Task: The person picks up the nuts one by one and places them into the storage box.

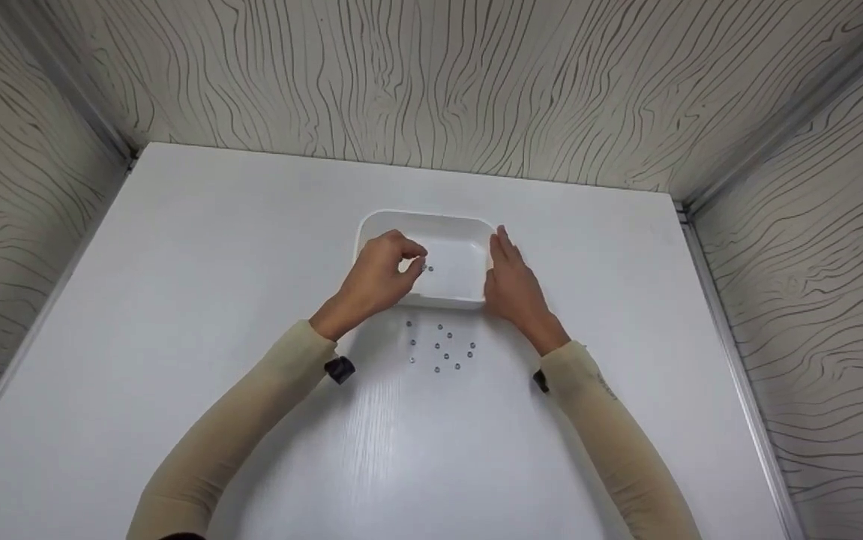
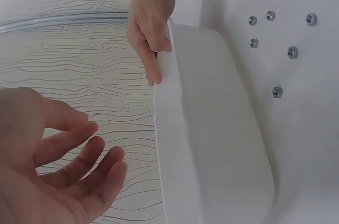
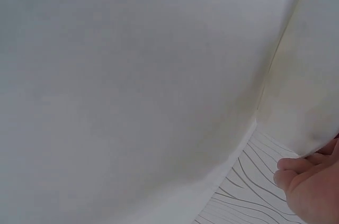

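Observation:
A white plastic box [image 1: 442, 302] stands on the table. My left hand [image 1: 380, 276] is over its left part, thumb and forefinger tips close together. In the left wrist view the fingers of this left hand [image 2: 69, 166] are loosely bent, and no thing shows between them. Just by those fingertips a small metal nut [image 1: 431, 268] appears inside the box. My right hand [image 1: 515, 289] holds the box's right side; in the left wrist view its thumb lies over the rim, fingers along the wall. Several more hex nuts [image 2: 292, 52] lie scattered in front of the box.
The white table [image 1: 214, 247] extends around the box on all sides. Behind it rises a panel with a wood-grain line pattern [image 1: 401, 82], with similar panels left and right. Metal rails [image 1: 738, 360] run along the side edges.

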A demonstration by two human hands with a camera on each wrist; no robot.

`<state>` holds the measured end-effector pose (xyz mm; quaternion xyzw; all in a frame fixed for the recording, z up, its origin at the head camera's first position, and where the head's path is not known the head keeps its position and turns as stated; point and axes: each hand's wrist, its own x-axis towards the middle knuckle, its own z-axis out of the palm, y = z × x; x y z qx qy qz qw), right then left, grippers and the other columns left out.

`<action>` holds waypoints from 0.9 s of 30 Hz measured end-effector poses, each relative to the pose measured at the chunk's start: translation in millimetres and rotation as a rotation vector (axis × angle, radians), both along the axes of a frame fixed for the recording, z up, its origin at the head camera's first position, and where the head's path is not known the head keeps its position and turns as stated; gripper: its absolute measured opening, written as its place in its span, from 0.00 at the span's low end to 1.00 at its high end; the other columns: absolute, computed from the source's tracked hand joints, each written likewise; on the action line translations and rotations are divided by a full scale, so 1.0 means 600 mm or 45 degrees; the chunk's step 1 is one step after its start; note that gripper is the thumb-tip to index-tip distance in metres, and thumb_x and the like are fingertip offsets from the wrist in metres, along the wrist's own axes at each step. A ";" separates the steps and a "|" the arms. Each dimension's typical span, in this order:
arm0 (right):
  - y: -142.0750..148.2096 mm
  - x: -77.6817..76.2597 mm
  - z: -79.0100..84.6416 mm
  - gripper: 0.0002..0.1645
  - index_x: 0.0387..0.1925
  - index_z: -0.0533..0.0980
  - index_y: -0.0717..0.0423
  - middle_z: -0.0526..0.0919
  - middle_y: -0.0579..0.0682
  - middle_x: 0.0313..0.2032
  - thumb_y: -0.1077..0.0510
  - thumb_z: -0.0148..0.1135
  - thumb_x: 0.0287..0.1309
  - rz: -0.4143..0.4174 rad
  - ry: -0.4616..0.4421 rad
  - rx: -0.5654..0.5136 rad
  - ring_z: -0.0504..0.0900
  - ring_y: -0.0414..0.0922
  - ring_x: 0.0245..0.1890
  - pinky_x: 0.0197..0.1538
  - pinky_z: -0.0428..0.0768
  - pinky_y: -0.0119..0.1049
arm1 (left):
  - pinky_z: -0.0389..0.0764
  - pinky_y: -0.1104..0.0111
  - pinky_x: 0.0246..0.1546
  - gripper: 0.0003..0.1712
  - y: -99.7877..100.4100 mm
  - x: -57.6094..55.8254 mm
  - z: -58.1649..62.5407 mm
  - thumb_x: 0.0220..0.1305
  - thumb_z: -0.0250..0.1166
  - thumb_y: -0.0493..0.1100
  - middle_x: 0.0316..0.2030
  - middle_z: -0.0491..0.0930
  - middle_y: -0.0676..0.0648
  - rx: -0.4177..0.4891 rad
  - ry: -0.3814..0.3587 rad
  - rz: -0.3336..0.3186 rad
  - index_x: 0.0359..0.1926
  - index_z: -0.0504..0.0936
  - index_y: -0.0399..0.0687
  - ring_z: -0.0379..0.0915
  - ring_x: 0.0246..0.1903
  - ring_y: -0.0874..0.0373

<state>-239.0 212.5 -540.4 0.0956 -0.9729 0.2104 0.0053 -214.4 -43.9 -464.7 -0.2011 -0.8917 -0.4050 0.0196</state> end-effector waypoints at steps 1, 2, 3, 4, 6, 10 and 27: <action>0.000 0.000 0.000 0.37 0.81 0.51 0.68 0.48 0.62 0.84 0.61 0.43 0.77 0.002 0.007 0.009 0.53 0.58 0.84 0.86 0.55 0.53 | 0.88 0.57 0.56 0.12 0.000 0.005 0.000 0.73 0.64 0.36 0.48 0.88 0.40 -0.024 0.019 -0.011 0.52 0.89 0.37 0.85 0.52 0.48; -0.001 0.000 0.001 0.38 0.81 0.50 0.69 0.49 0.63 0.84 0.61 0.44 0.76 0.005 0.016 0.026 0.53 0.59 0.84 0.87 0.54 0.53 | 0.88 0.57 0.55 0.13 0.000 0.010 -0.001 0.74 0.64 0.36 0.49 0.88 0.40 -0.045 0.031 -0.022 0.52 0.89 0.37 0.85 0.52 0.48; -0.001 0.000 0.001 0.38 0.81 0.50 0.69 0.49 0.64 0.84 0.62 0.44 0.76 0.009 0.021 0.042 0.53 0.59 0.84 0.87 0.52 0.53 | 0.88 0.57 0.55 0.13 0.000 0.016 -0.001 0.74 0.64 0.37 0.50 0.88 0.40 -0.068 0.045 -0.034 0.53 0.89 0.37 0.85 0.53 0.48; -0.001 -0.001 0.001 0.39 0.81 0.49 0.69 0.49 0.64 0.84 0.62 0.44 0.76 0.006 0.019 0.053 0.53 0.59 0.84 0.87 0.52 0.53 | 0.89 0.57 0.54 0.13 -0.001 0.021 -0.002 0.74 0.64 0.37 0.50 0.88 0.40 -0.086 0.057 -0.047 0.54 0.88 0.37 0.86 0.53 0.48; -0.002 -0.002 0.002 0.40 0.82 0.48 0.68 0.49 0.64 0.84 0.61 0.44 0.76 0.001 0.007 0.071 0.53 0.59 0.84 0.87 0.50 0.52 | 0.90 0.58 0.53 0.15 -0.002 0.032 -0.004 0.75 0.63 0.38 0.52 0.87 0.40 -0.134 0.087 -0.074 0.55 0.87 0.36 0.87 0.53 0.48; -0.003 -0.002 0.002 0.40 0.82 0.46 0.67 0.47 0.63 0.84 0.61 0.43 0.75 -0.017 -0.029 0.084 0.52 0.58 0.85 0.88 0.49 0.51 | 0.90 0.55 0.54 0.16 -0.006 0.049 -0.013 0.75 0.63 0.38 0.55 0.88 0.39 -0.219 0.159 -0.118 0.58 0.86 0.36 0.87 0.55 0.46; -0.003 -0.001 0.002 0.40 0.83 0.44 0.66 0.47 0.63 0.84 0.62 0.42 0.76 -0.006 -0.018 0.055 0.51 0.58 0.85 0.87 0.54 0.51 | 0.91 0.62 0.53 0.14 -0.016 0.093 -0.079 0.71 0.64 0.33 0.52 0.88 0.41 -0.500 0.451 -0.344 0.55 0.85 0.34 0.88 0.51 0.49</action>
